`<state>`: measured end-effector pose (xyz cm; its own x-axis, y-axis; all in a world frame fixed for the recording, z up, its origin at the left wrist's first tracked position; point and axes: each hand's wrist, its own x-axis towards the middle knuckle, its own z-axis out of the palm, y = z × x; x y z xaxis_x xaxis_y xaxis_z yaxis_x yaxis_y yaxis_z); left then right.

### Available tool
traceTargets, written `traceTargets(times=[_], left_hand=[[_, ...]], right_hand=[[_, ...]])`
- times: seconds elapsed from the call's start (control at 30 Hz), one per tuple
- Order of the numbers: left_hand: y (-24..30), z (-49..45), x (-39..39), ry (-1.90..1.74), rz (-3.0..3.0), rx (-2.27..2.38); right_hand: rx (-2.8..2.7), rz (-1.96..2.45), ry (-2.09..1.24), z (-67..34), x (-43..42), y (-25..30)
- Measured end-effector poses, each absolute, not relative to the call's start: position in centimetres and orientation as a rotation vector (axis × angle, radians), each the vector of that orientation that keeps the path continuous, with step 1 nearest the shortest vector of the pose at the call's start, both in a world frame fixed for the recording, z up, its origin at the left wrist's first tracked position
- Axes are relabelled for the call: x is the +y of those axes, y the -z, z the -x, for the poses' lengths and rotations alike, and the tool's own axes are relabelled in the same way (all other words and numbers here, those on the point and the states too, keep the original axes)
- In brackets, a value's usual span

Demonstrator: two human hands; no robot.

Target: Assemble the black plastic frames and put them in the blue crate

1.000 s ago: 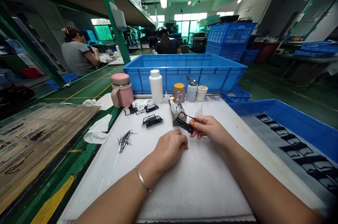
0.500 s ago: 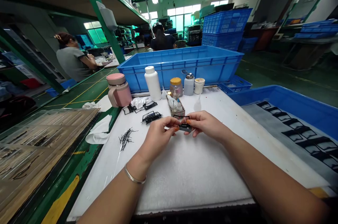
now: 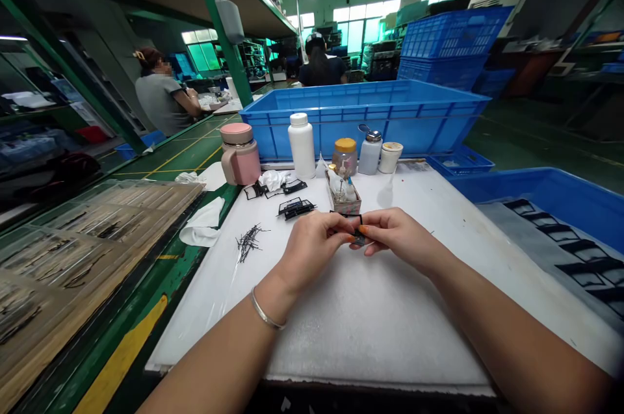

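Left hand (image 3: 312,250) and right hand (image 3: 400,240) meet above a white foam pad (image 3: 361,329), both closed in a fingertip pinch on a small black frame (image 3: 359,233) held between them. Just beyond stands a small box (image 3: 344,199); to the left lie thin black pins (image 3: 249,242) and further black frames (image 3: 296,208).

The black plastic frame (image 3: 359,238) looks matt, the white foam pad (image 3: 370,329) rough.
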<state>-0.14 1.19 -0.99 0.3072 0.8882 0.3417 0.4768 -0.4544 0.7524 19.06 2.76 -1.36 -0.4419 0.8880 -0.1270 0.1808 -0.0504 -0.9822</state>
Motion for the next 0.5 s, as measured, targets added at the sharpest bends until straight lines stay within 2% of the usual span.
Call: traceTargets(times=[0.23, 0.5], left_hand=[[0.96, 0.29, 1.42, -0.972, -2.279, 1.323], [1.19, -0.05, 1.46, -1.031, -2.333, 1.204]], right_hand=[[-1.647, 1.134, -1.492, -18.86, 2.75, 1.4], [-1.644, 1.075, -1.491, -18.66, 2.63, 1.25]])
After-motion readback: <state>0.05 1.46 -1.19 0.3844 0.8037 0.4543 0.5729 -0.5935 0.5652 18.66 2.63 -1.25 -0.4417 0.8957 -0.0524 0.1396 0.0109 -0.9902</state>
